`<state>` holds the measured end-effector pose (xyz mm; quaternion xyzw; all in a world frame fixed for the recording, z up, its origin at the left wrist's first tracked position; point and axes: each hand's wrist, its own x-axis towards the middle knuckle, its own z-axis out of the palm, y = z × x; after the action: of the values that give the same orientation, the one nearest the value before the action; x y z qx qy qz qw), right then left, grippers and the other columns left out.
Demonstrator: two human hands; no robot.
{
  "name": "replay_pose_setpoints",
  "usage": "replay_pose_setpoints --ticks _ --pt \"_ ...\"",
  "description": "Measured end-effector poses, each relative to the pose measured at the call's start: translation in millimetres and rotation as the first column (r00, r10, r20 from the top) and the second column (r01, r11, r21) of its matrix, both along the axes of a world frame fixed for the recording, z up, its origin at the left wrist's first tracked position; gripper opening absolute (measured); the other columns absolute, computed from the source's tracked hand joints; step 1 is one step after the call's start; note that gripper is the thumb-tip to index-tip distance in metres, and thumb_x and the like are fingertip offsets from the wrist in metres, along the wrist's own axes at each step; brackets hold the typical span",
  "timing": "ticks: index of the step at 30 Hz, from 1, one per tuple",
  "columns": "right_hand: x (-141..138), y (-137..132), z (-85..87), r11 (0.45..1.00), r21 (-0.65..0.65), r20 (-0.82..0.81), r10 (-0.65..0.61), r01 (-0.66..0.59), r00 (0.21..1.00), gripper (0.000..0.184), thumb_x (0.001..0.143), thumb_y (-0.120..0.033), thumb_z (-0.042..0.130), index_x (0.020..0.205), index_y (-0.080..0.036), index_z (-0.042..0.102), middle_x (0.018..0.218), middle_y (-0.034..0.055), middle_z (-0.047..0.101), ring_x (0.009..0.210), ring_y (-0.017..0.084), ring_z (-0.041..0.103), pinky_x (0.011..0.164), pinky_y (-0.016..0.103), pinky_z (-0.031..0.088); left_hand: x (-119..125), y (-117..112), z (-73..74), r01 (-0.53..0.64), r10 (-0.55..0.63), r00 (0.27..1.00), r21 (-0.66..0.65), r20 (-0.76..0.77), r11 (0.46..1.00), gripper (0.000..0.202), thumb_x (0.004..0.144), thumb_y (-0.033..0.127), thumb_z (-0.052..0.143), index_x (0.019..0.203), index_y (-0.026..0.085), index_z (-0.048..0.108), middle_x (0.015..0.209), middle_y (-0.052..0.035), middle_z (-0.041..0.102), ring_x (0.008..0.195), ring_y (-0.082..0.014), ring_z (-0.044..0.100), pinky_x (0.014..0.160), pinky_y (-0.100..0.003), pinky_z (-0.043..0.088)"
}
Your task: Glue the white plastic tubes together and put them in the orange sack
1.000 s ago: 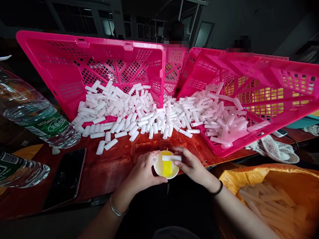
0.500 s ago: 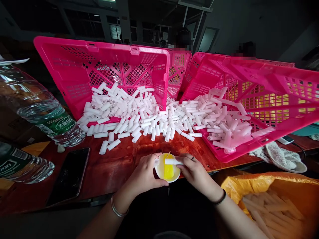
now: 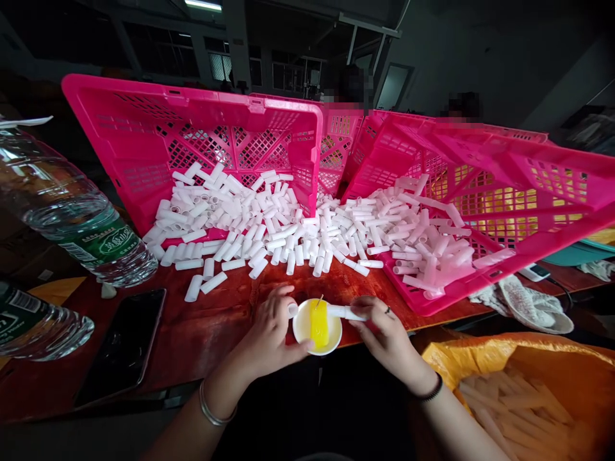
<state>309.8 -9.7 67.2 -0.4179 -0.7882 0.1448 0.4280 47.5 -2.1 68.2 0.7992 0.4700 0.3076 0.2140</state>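
Observation:
A small white bowl (image 3: 298, 333) sits at the table's front edge, with a yellow block (image 3: 319, 325) in it and a thin stick poking up from the block. My left hand (image 3: 276, 330) is closed round a short white plastic tube (image 3: 292, 310), its open end facing the bowl, while the thumb rests at the bowl's near rim. Between the fingers and thumb of my right hand (image 3: 384, 330) is a white plastic tube (image 3: 343, 312), lying level with its tip over the bowl's right side. It looks like two pieces joined end to end.
Two pink crates (image 3: 192, 96) (image 3: 552, 166) lie tipped toward me, spilling many white tubes (image 3: 269, 224) onto the red table (image 3: 202, 333). Water bottles (image 3: 96, 230) and a phone (image 3: 122, 346) stand or lie left. An orange sack (image 3: 446, 352) of longer tubes is at right.
My right hand has drawn its tube rightward, from over the yellow block to the bowl's right side. My left hand still holds its tube by the bowl. The whole view has shifted slightly.

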Motion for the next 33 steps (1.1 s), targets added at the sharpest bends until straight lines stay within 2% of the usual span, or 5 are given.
replay_pose_setpoints --ticks 14,20,23,27,33 --pt "-27.8 -32.6 57.9 0.977 -0.137 -0.038 0.159 -0.163 0.987 0.019 0.092 -0.022 0.057 0.11 -0.024 0.06 0.096 0.0071 0.069 0.091 0.02 0.066 0.079 0.031 0.054 7.9 -29.0 49.5 0.15 -0.006 0.901 0.299 -0.433 0.942 0.022 0.091 0.021 0.047 0.111 0.02 0.057 0.088 -0.0077 0.065 0.08 -0.0253 0.062 0.068 -0.037 0.051" --pt "-37.6 -47.8 60.8 0.999 0.046 0.034 0.023 -0.024 0.999 0.022 0.096 -0.02 0.042 0.075 -0.024 0.047 0.06 -0.0014 0.053 0.051 0.014 0.053 0.049 0.026 0.044 32.7 -59.7 70.4 0.163 -0.189 0.963 -0.144 -0.192 0.976 0.016 0.091 0.031 0.047 0.086 0.019 0.056 0.082 -0.0067 0.063 0.074 -0.0225 0.057 0.064 -0.034 0.043" --pt "-28.6 -60.6 64.4 0.982 0.178 0.108 0.04 -0.059 0.993 0.025 0.096 -0.019 0.038 0.074 -0.026 0.047 0.055 -0.0006 0.052 0.049 0.016 0.053 0.049 0.029 0.045 45.5 -69.3 71.5 0.377 -0.227 0.924 -0.645 0.307 0.664 0.023 0.087 0.039 0.05 0.078 0.019 0.054 0.065 0.0011 0.05 0.056 -0.0124 0.044 0.052 -0.025 0.033" --pt "-10.7 -81.0 65.1 0.967 0.195 0.161 0.131 -0.161 0.978 0.019 0.096 -0.027 0.039 0.089 -0.029 0.057 0.059 0.0022 0.06 0.055 0.02 0.062 0.058 0.034 0.055 59.3 -76.6 52.1 0.656 -0.188 0.755 -0.718 0.628 0.235 0.038 0.086 0.053 0.05 0.081 0.015 0.058 0.06 0.0034 0.044 0.051 -0.0088 0.039 0.047 -0.021 0.031" --pt "-18.2 -101.2 66.0 0.982 0.051 0.15 -0.185 0.18 0.971 0.029 0.097 -0.034 0.042 0.073 -0.028 0.057 0.052 0.0017 0.057 0.043 0.018 0.056 0.042 0.029 0.048 81.0 -86.1 36.3 0.526 -0.445 0.85 -0.458 0.281 0.716 0.031 0.087 0.05 0.057 0.093 0.02 0.061 0.078 -0.0043 0.063 0.075 -0.0212 0.061 0.067 -0.03 0.05"
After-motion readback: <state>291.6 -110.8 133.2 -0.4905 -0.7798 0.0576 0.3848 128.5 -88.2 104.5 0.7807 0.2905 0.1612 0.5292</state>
